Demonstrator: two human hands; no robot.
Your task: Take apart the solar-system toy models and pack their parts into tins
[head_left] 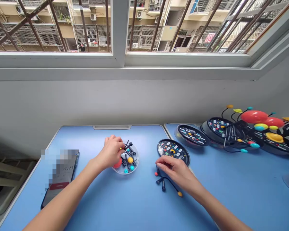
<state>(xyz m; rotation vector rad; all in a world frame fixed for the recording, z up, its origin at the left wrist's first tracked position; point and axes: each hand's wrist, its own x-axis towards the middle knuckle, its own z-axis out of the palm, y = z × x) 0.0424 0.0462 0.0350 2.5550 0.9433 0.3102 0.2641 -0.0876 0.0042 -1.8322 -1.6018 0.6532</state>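
My left hand [112,150] reaches over the left rim of a clear round dish [136,164], its fingertips pinched at a small yellow piece [122,148]. Black connector rods, turquoise beads [132,167], a yellow ball [130,160] and a larger red ball [117,163] lie in the dish. To the right, my right hand [174,168] is closed in a pinch on a partly built black planet model [163,180]. That model has bent black arms, a small red bead [156,174] and an orange bead [180,194]. Its part between my fingers is mostly hidden.
Behind my right hand lies a black printed round lid [168,148]. Further right stand round tins [192,134] and finished planet models with red balls [254,116]. A phone [60,179] lies on the blue table [135,205] at left. A window and wall are behind.
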